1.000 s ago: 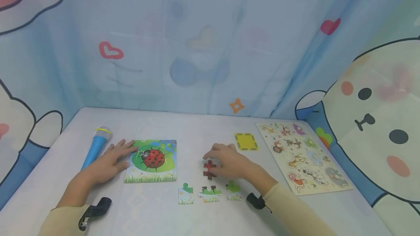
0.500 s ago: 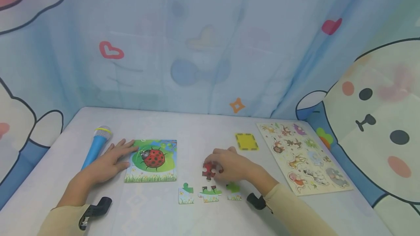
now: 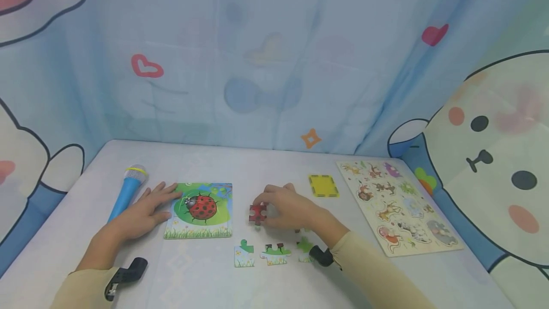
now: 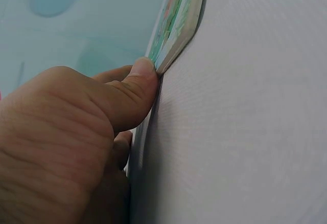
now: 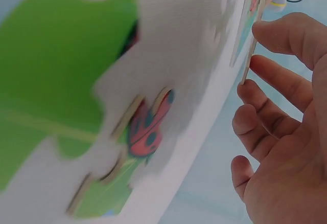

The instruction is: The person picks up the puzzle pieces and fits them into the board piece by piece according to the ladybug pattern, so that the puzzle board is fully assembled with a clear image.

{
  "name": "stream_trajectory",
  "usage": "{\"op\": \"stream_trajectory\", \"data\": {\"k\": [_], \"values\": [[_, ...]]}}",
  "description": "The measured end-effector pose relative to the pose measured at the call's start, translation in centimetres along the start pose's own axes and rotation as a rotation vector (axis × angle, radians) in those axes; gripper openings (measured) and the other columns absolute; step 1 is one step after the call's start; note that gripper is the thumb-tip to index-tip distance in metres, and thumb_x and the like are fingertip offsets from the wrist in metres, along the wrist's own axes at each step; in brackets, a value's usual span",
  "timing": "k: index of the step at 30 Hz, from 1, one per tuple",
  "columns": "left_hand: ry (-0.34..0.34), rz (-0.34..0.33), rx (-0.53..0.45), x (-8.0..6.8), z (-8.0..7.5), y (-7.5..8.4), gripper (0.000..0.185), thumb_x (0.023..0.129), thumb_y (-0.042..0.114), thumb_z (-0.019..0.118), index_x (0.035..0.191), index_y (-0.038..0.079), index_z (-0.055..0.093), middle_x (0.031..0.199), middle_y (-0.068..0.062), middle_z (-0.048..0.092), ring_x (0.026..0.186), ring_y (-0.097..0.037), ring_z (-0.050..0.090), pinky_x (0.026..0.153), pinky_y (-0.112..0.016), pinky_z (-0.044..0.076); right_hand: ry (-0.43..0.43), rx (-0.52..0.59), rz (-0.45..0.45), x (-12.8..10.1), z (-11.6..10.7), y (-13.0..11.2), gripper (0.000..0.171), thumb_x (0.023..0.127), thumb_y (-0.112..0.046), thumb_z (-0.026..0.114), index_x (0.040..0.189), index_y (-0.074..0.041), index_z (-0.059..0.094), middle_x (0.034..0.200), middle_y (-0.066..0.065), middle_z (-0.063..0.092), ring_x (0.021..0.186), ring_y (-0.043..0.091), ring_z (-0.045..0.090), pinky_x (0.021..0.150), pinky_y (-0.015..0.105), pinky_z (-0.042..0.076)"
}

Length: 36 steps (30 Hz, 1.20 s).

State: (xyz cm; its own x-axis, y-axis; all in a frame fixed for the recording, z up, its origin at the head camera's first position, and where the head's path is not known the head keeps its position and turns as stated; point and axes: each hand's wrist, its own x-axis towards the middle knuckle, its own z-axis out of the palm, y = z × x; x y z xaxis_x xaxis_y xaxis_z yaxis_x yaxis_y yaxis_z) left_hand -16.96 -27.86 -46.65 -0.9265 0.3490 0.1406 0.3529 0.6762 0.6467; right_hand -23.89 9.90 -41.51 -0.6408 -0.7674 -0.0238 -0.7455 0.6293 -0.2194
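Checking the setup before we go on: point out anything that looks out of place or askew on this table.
Three loose pieces lie in front of the ladybird puzzle rather than in it; the right hand pinches a fourth, a red piece. The left hand rests on the puzzle's edge. Nothing looks spilled or damaged.

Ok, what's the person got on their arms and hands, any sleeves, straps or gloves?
Both hands are bare, with no gloves or rings visible. The left hand and right hand come out of beige long sleeves reaching the wrists. A small black device sits at each cuff: the left one shows a metallic end, the right one is plain black.
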Motion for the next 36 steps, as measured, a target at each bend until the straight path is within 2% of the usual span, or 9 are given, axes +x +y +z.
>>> {"op": "stream_trajectory", "data": {"k": [16,30,36], "values": [[-0.008,-0.014,0.019,0.2,0.2,-0.2,0.050,0.093,0.006,0.060,0.143,0.006,0.049,0.156,-0.020,0.028,0.145,-0.045,0.007,0.116,-0.059,0.001,0.046,0.017,-0.108,3.6,0.1,-1.9,0.033,0.084,-0.020,0.066,0.117,-0.025,0.068,0.102,-0.012,0.057,0.096,0.008,0.055,0.076,0.033,0.031],[0.005,0.003,0.023,0.2,0.1,-0.1,0.051,0.093,0.007,0.061,0.142,0.005,0.049,0.155,-0.021,0.029,0.144,-0.046,0.009,0.116,-0.062,0.002,-0.018,-0.023,-0.159,7.1,0.8,-4.1,0.028,0.090,-0.026,0.065,0.117,-0.029,0.069,0.102,-0.014,0.056,0.092,0.003,0.048,0.074,0.031,0.031],[-0.007,-0.012,0.028,0.3,0.2,-0.4,0.051,0.094,0.008,0.060,0.143,0.007,0.049,0.156,-0.019,0.028,0.145,-0.044,0.007,0.116,-0.060,0.001,-0.043,-0.033,-0.175,8.4,0.7,-5.1,0.025,0.090,-0.028,0.067,0.115,-0.028,0.069,0.101,-0.013,0.056,0.090,0.003,0.047,0.072,0.030,0.030]]}}
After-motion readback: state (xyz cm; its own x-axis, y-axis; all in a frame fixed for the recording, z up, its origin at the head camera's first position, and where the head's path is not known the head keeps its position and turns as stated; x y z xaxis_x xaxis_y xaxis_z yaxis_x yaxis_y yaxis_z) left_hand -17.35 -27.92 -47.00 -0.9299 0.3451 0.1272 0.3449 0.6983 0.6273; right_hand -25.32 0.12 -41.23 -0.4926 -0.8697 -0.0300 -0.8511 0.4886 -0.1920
